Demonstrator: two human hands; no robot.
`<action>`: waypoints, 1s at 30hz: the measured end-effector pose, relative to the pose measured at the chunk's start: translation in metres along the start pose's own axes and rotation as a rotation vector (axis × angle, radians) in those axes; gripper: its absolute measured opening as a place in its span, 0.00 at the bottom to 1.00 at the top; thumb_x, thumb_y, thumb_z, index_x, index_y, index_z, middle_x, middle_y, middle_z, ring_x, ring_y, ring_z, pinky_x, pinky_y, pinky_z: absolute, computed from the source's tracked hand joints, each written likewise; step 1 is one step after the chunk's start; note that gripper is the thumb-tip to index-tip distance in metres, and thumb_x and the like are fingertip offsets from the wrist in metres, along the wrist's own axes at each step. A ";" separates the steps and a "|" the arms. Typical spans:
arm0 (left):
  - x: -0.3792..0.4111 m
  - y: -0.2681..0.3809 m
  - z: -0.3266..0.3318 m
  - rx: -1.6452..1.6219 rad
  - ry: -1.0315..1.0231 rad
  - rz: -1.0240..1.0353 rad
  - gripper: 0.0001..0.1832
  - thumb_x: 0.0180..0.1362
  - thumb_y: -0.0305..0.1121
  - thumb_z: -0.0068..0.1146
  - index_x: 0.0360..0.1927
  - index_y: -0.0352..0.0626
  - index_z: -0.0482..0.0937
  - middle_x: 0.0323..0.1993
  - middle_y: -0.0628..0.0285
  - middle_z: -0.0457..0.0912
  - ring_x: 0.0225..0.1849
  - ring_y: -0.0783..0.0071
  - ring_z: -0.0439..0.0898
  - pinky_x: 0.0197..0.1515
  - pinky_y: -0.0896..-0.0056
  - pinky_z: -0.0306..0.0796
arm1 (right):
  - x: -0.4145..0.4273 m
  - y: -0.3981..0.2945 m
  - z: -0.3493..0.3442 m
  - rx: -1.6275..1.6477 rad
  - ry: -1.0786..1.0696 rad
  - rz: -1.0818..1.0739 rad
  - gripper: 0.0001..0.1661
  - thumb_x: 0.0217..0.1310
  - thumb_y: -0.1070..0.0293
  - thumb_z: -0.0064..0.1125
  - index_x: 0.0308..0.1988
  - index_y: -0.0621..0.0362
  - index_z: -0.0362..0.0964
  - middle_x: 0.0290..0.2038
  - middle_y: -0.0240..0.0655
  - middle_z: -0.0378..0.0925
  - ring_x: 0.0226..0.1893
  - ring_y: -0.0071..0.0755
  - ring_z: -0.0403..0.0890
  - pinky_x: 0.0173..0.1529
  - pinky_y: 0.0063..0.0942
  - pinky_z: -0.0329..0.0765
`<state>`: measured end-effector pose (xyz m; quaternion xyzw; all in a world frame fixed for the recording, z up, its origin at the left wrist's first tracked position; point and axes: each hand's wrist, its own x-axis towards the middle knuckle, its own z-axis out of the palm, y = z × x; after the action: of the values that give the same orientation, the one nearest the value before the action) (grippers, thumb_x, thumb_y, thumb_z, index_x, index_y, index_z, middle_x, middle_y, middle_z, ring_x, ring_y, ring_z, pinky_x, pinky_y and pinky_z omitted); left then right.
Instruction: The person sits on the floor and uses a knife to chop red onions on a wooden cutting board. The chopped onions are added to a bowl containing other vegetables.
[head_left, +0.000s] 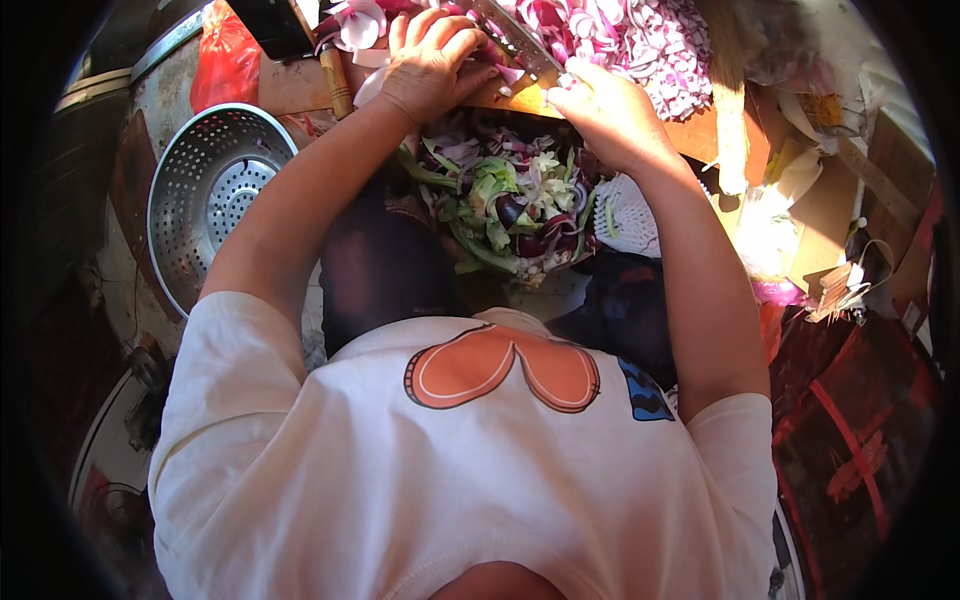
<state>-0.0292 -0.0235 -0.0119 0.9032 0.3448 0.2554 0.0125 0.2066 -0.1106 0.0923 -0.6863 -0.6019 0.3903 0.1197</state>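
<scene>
My right hand (611, 112) grips the handle end of a knife. Its metal blade (517, 37) slants up and left over the wooden cutting board (525, 99), with small onion bits stuck to it. To the left of the blade, my left hand (435, 64) lies palm down at the board, fingers bent and a little apart; what is under the palm is hidden. Sliced red onion (581, 26) lies beyond the knife, and a heap of finely diced red onion (667, 60) covers the board's right side. Larger onion pieces (360, 26) sit left of my left hand.
Below the board, between my knees, are onion and green vegetable scraps (510, 202) beside a white foam net (626, 214). A metal colander (217, 195) stands left, near a red plastic bag (225, 64), a wooden handle (335, 81) and a dark flat object (274, 26). Cardboard (825, 210) lies right.
</scene>
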 end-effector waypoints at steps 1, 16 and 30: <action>0.001 -0.001 0.003 0.015 0.003 0.007 0.22 0.52 0.49 0.70 0.49 0.54 0.81 0.55 0.66 0.79 0.63 0.57 0.71 0.64 0.47 0.60 | 0.002 0.002 -0.003 0.027 -0.005 0.004 0.22 0.63 0.52 0.57 0.46 0.59 0.76 0.43 0.48 0.83 0.46 0.53 0.83 0.51 0.43 0.78; 0.038 0.021 -0.022 -0.173 0.016 0.113 0.14 0.54 0.43 0.67 0.42 0.52 0.82 0.41 0.62 0.81 0.48 0.57 0.79 0.50 0.54 0.73 | 0.018 0.024 -0.014 -0.168 0.044 -0.283 0.20 0.64 0.57 0.64 0.46 0.62 0.75 0.38 0.40 0.84 0.38 0.32 0.83 0.45 0.30 0.79; 0.002 0.084 0.008 -0.112 -1.024 0.259 0.06 0.59 0.30 0.51 0.37 0.41 0.77 0.28 0.55 0.85 0.31 0.54 0.87 0.31 0.53 0.79 | -0.023 -0.004 -0.021 0.419 0.016 0.056 0.16 0.63 0.62 0.62 0.43 0.65 0.74 0.38 0.36 0.81 0.40 0.24 0.79 0.46 0.26 0.77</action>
<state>0.0278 -0.0844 -0.0014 0.9454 0.1662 -0.2007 0.1958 0.2184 -0.1239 0.1178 -0.6659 -0.4872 0.5047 0.2539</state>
